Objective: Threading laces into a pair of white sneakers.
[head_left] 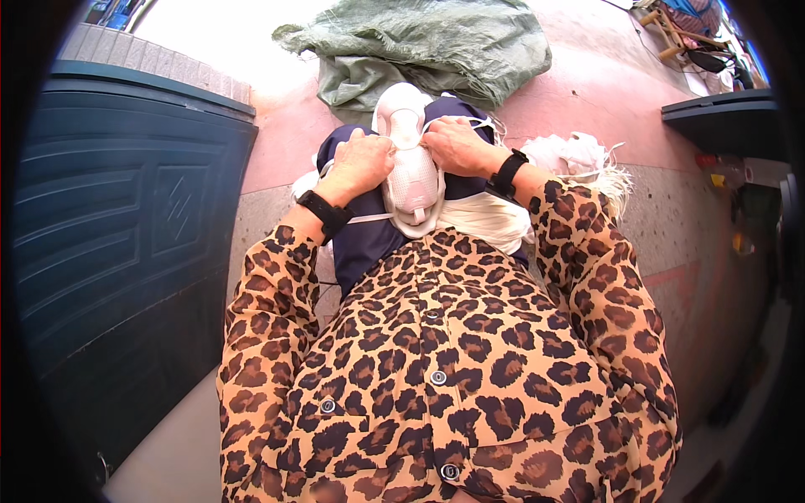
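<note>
A white mesh shoe (412, 183) lies lengthwise between my thighs, on dark blue trousers (369, 243). My left hand (362, 161) is closed at the left side of the shoe, fingertips pinching a white shoelace. At the shoe's right side, my right hand (459, 147) pinches a white lace (482, 122) too, and part of it loops out past the knuckles. The two hands are level, a short gap apart over the shoe's middle. A hank of cream laces (486, 220) is spread over my right thigh below the right wrist.
A crumpled green woven sack (436, 50) lies on the floor ahead. Beside my right knee is a white bundle with stringy ends (579, 159). A dark blue panelled door (126, 193) stands close on the left. A dark ledge (721, 126) juts in at the right.
</note>
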